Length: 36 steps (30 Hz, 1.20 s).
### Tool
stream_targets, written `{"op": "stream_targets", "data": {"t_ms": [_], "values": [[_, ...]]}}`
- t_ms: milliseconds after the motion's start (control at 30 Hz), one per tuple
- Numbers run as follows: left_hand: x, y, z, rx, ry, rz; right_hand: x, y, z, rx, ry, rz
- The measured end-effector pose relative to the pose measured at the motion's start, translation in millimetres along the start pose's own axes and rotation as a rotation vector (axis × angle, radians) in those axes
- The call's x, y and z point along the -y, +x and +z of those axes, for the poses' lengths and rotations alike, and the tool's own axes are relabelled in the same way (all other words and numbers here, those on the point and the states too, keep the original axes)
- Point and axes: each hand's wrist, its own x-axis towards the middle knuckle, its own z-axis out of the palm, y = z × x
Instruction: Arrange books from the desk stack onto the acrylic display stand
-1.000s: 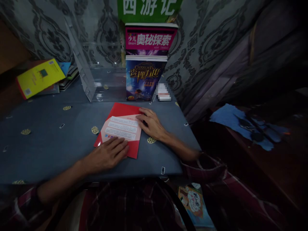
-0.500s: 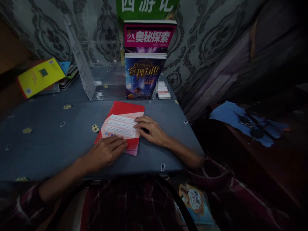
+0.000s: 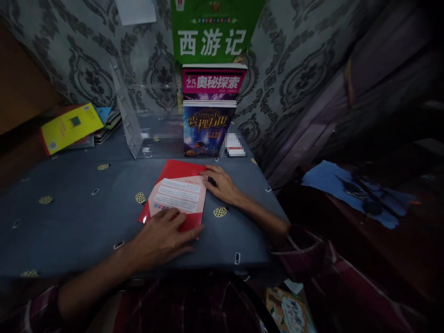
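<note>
A red booklet (image 3: 183, 169) with a pink-and-white printed panel lies on the cloth-covered table, its print upside down to me. My left hand (image 3: 164, 238) rests across its lower edge with the fingers spread, covering part of the lower panel. At the booklet's upper right edge is my right hand (image 3: 222, 184), fingers stretched out and the fingertips touching the border. A dark gap shows between its thumb and fingers. Neither hand is wrapped round anything.
A clear acrylic rack (image 3: 126, 111) stands behind the booklet, beside upright books: a blue one (image 3: 208, 132), a magenta one (image 3: 213, 83) and a green one (image 3: 215, 41). A yellow book (image 3: 72, 128) tops a pile at left. Another book (image 3: 289, 310) lies below the table's front edge.
The view has tilted up, showing more of the green book. My right hand has slid off the panel to the booklet's right edge. My left fingers have spread; the pink sheet underneath is no longer visible.
</note>
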Motion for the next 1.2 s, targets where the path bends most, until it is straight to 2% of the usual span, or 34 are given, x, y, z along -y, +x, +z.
{"op": "stream_targets", "data": {"t_ms": [100,267,400,533,633,767,933,1100,1200], "values": [[-8,8,-1,0.061,0.000,-0.058,-4,9,-1,-0.016,-0.007,0.024],[0,-1,-2,0.033,-0.055,-0.110,10,-1,-10,-0.070,0.025,0.071],[21,-9,-10,0.135,0.041,-0.293,29,-12,-15,0.017,0.319,0.123],[28,6,-13,0.224,0.085,-0.378,39,-14,-13,0.136,0.594,0.158],[20,27,-8,0.206,0.056,-0.368,38,-13,-12,0.122,0.672,0.199],[12,46,2,0.194,0.050,-0.318,34,-13,-11,0.086,0.672,0.192],[12,49,5,0.213,0.064,-0.273,34,-15,-11,0.058,0.627,0.167],[14,48,3,0.147,0.033,-0.247,34,-17,-11,0.047,0.625,0.144],[14,48,3,0.154,0.018,-0.248,35,-17,-13,0.050,0.619,0.135]]}}
